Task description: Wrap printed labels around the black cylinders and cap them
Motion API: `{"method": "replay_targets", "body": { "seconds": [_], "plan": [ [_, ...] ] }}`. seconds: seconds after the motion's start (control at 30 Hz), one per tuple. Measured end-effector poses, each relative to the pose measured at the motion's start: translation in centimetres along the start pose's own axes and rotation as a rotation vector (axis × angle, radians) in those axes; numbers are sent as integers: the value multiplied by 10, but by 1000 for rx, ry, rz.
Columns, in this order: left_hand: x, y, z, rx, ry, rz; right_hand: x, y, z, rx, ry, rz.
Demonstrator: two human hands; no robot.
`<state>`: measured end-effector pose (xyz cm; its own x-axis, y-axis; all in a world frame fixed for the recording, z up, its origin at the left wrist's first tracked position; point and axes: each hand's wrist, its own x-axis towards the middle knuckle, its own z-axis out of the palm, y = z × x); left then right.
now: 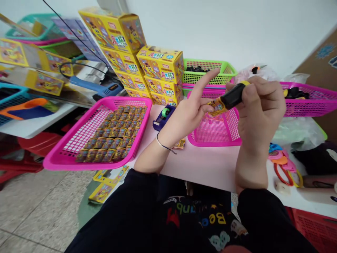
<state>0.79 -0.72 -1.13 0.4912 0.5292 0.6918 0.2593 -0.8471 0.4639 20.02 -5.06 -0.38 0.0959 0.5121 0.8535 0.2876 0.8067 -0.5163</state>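
My right hand (263, 109) grips a small black cylinder (233, 96) with a yellow end, holding it tilted above the table. At its lower left end is a yellow printed label (217, 106), pinched between the thumb and a finger of my left hand (193, 105). My left index finger points up and away. The label touches the cylinder; whether it is stuck on cannot be told. Below my hands stands a pink basket (214, 142), partly hidden by them. Some small printed labels (179, 144) lie on the table by my left forearm.
A pink basket (79, 165) of small label-wrapped pieces in rows stands at left. Beside it is a blue tape dispenser (163, 117). Stacked yellow boxes (160, 70) and a green basket (229, 66) stand behind. Another pink basket (302, 107) holds black pieces at right.
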Motion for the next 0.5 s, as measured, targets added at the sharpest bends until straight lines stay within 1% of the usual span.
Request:
{"method": "replay_targets", "body": {
  "seconds": [0.07, 0.13, 0.27, 0.37, 0.43, 0.5],
  "plan": [
    [-1, 3, -4, 39, 49, 1, 0, 5, 2, 17, -15, -7],
    [-2, 9, -7, 58, 91, -6, 0, 9, 4, -18, -16, -12],
    [-4, 20, -10, -3, 131, -39, 2, 9, 14, -85, 81, -85],
    [-4, 30, -16, -78, 131, -72, 2, 3, 20, 4, 126, -161],
    [-4, 36, -22, -97, 90, -52, 2, -1, 19, 95, 73, -192],
    [-2, 39, -27, -10, 45, -39, 2, -5, 14, 125, -37, -192]
  ]
}}
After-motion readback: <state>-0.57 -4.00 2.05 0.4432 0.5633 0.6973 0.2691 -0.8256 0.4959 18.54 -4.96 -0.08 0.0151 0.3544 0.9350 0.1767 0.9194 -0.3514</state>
